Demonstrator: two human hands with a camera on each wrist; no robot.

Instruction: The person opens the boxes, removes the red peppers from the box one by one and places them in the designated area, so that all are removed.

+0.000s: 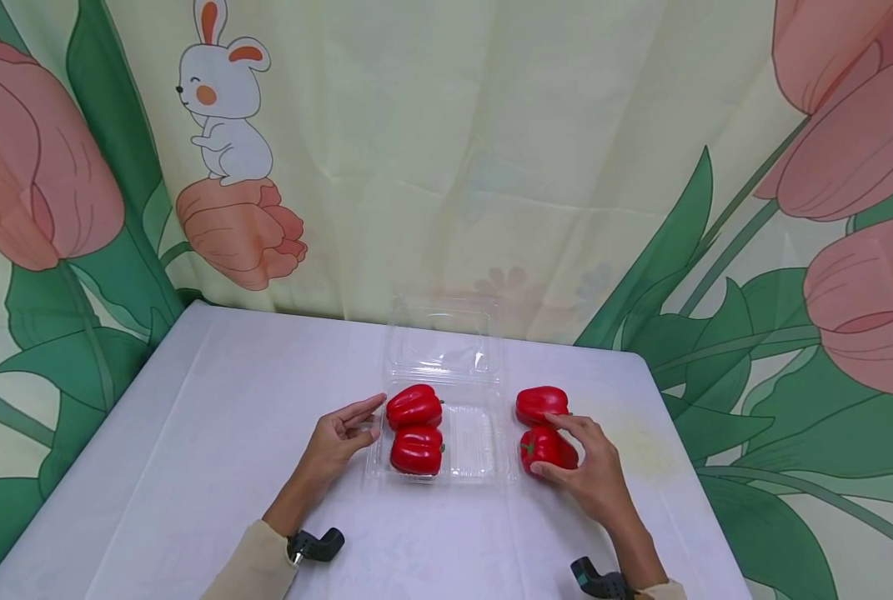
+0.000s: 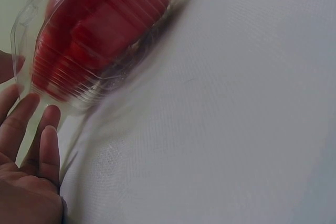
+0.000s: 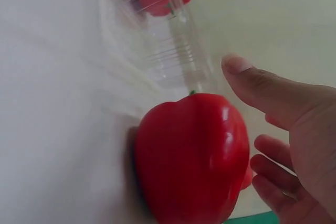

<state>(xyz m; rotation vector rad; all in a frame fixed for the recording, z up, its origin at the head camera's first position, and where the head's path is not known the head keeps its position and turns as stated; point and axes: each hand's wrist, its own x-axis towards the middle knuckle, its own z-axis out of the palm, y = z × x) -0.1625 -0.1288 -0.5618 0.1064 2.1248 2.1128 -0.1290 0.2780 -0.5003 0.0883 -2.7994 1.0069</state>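
In the head view my left hand (image 1: 344,429) is at the left rim of a clear plastic clamshell box (image 1: 484,479). Its fingers look fairly straight and touch that rim; in the left wrist view the fingertips (image 2: 32,100) meet the edge. Two red bell peppers, a rear one (image 1: 414,406) and a front one (image 1: 417,451), lie in the box's left half. Right of the box, my right hand (image 1: 584,457) spreads over a third bell pepper (image 1: 542,447). The right wrist view shows its thumb and fingers apart around this pepper (image 3: 191,156). Another bell pepper (image 1: 542,404) lies just behind it.
The transparent lid (image 1: 442,337) stands raised at the back of the box, by the table's far edge. A white cloth covers the table (image 1: 251,400). Behind hangs a curtain (image 1: 551,167) printed with tulips and a rabbit. Dark devices are strapped to both wrists.
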